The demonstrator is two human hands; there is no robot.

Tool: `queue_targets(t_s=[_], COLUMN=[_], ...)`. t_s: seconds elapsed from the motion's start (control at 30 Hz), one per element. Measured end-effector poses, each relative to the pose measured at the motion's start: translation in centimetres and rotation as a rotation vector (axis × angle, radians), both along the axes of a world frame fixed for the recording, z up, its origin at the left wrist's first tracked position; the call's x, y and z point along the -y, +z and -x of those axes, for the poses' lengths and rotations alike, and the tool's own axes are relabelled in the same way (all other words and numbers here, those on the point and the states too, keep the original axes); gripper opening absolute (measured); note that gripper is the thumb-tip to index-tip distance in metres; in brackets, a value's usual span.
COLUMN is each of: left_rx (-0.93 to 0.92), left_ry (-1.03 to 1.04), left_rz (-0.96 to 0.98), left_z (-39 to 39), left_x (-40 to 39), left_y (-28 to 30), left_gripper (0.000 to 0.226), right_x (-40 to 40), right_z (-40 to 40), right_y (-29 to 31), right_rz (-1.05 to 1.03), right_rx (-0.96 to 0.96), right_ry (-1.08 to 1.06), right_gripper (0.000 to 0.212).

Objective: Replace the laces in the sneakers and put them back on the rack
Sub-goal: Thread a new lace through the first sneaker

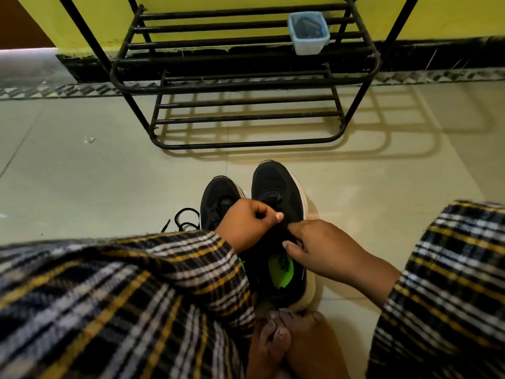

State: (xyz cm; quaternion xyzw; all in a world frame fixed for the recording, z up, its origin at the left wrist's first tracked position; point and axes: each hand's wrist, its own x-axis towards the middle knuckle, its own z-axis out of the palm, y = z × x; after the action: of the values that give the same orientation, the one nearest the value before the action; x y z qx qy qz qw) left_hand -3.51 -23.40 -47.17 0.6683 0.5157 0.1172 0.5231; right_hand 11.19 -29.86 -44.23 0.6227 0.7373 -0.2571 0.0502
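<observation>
Shoes: two black shoes are set side by side on the floor in front of the rack (246, 86); the right shoe (278, 203) is being worked on, the left shoe (218, 198) is partly hidden by a sleeve.
Left hand (246, 222): fingers are curled over the right shoe's lace area; something dark seems to be pinched, likely lace.
Right hand (322, 250): the shoe's tongue or lace is pinched at the opening, above the green insole (281, 269).
Loose lace (185, 218): it is coiled on the floor, just left of the left shoe.
Tub (308, 32): it is kept on the rack's upper shelf, to the right.
Risk: an eyelet could be skipped, since black lace on black shoe is hard to see. The loose lace could be dragged away by the sleeve.
Room: bare floor is left between shoes and rack; the lower shelf is open, but its front bar must be cleared.
</observation>
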Motion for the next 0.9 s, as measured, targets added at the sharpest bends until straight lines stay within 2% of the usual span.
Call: queue_targets(t_s=[0.1, 0.2, 0.33, 0.43, 0.5, 0.6, 0.67, 0.77, 0.83, 0.9], left_rx=[-0.002, 0.009, -0.003, -0.011, -0.021, -0.088, -0.186, -0.384, -0.513, -0.549], left_ry=[0.070, 0.098, 0.086, 0.063, 0.001, -0.170, -0.255, -0.239, -0.189, -0.153], left_rz=[0.018, 0.050, 0.028, 0.015, -0.005, -0.093, -0.216, -0.406, -0.449, -0.420], left_z=[0.1, 0.2, 0.1, 0.5, 0.7, 0.6, 0.6, 1.0, 1.4, 1.8], left_x=[-0.2, -0.3, -0.4, -0.6, -0.8, -1.2, -1.2, -0.9, -1.1, -1.4], left_y=[0.0, -0.2, -0.2, -0.2, -0.2, -0.1, -0.2, -0.4, -0.6, -0.8], left_gripper=[0.017, 0.017, 0.016, 0.016, 0.016, 0.017, 0.024, 0.041, 0.060, 0.075], right_x=[0.7, 0.5, -0.8, -1.2, -1.6, -2.4, -2.7, -2.6, -2.4, -2.2], right_z=[0.1, -0.4, -0.3, 0.4, 0.5, -0.1, -0.3, -0.2, -0.2, -0.3], right_y=[-1.2, -2.9, -3.9, -4.0, -4.1, -4.4, -4.6, -4.7, -4.7, -4.5], right_rz=[-0.096, -0.221, -0.179, -0.188, -0.188, -0.137, -0.107, -0.145, -0.195, -0.243], right_rx=[-0.187, -0.492, -0.599, -0.677, -0.727, -0.782, -0.781, -0.787, -0.799, -0.789], right_ry=[-0.141, -0.440, -0.555, -0.581, -0.626, -0.671, -0.663, -0.697, -0.721, -0.725], right_gripper=[0.028, 0.007, 0.021, 0.014, 0.004, 0.012, 0.019, 0.025, 0.027, 0.026])
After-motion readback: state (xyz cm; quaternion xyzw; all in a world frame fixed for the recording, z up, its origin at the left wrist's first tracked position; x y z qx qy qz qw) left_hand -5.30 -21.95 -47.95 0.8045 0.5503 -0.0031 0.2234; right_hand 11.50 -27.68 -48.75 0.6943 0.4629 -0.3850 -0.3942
